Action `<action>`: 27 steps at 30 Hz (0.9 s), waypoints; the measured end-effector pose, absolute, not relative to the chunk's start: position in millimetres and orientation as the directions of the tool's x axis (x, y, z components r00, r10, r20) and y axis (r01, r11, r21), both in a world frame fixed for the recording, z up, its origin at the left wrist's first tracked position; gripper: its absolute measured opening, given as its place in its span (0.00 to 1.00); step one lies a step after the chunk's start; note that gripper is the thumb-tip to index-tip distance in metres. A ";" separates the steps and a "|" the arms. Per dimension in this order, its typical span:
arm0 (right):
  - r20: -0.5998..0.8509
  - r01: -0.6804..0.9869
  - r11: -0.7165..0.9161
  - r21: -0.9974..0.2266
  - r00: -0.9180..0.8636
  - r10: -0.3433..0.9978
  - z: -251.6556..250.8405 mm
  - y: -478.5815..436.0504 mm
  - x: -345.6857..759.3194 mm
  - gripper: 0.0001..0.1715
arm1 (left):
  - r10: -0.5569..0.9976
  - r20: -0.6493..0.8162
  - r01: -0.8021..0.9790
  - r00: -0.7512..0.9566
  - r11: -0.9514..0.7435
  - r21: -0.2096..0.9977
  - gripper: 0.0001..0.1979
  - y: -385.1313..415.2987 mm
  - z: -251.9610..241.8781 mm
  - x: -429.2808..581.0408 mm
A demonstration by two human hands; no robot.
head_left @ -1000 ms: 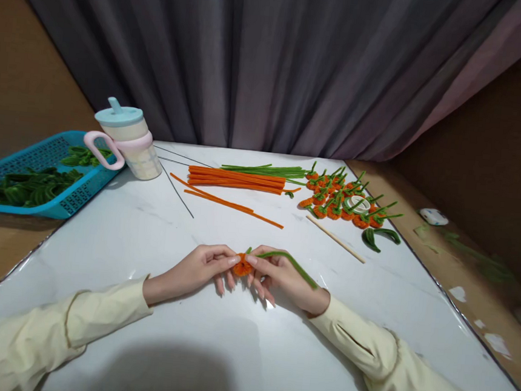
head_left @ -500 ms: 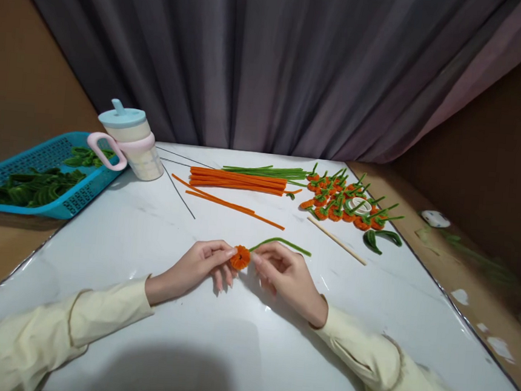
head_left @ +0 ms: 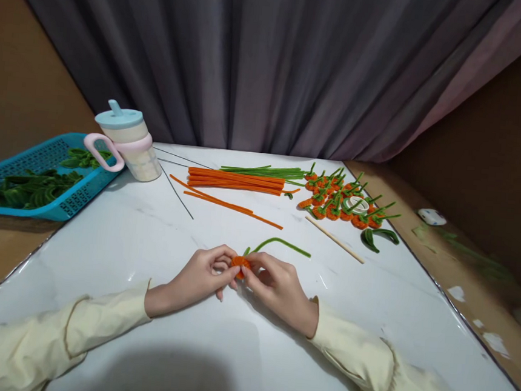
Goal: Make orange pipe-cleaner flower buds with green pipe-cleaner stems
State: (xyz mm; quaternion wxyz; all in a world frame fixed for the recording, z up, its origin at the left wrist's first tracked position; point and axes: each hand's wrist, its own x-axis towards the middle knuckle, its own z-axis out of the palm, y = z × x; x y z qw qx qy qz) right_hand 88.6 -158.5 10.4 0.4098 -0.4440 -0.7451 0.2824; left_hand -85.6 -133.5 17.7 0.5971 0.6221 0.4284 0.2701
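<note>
A small orange pipe-cleaner pumpkin point(head_left: 240, 263) is pinched between my two hands above the table. My left hand point(head_left: 210, 271) grips its left side with thumb and fingers. On the opposite side, the fingertips of my right hand point(head_left: 275, 282) close on it too. A green pipe cleaner point(head_left: 284, 242) rises from behind the pumpkin and curves off to the right, past my right fingers. One short green tip point(head_left: 246, 251) stands up at the pumpkin's top. Part of the pumpkin is hidden by my fingers.
Orange pipe cleaners point(head_left: 238, 181) and green ones point(head_left: 267, 171) lie at the back. Several finished pumpkins point(head_left: 332, 213) cluster at the right, near a wooden stick point(head_left: 334, 239) and green leaf loops point(head_left: 370, 240). A tumbler point(head_left: 140, 157) stands beside a blue basket point(head_left: 70, 206) of green pieces.
The pumpkin has tilted from facing me to a side-on position, showing a short green tip. My right hand has moved left and now grips it as well.
</note>
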 end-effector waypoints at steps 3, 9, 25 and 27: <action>0.428 0.467 0.522 -0.714 -0.299 0.853 6.4 -159.6 87.9 0.07 | 0.878 -0.141 0.298 0.458 -0.002 0.955 0.08 -135.9 17.0 -84.5; 0.468 0.506 0.581 -0.637 -0.344 0.814 1.2 -161.4 86.7 0.07 | 0.875 0.018 0.446 0.484 -0.264 0.855 0.02 -139.1 17.6 -87.0; 0.241 0.246 0.278 -0.929 -0.170 0.955 12.4 -154.9 92.5 0.07 | 0.877 0.115 0.255 0.466 -0.258 0.932 0.14 -139.6 15.5 -89.9; 0.212 0.177 0.243 -0.954 -0.179 0.961 13.8 -154.8 92.6 0.08 | 0.879 0.149 0.264 0.453 -0.292 0.919 0.13 -140.5 13.7 -92.4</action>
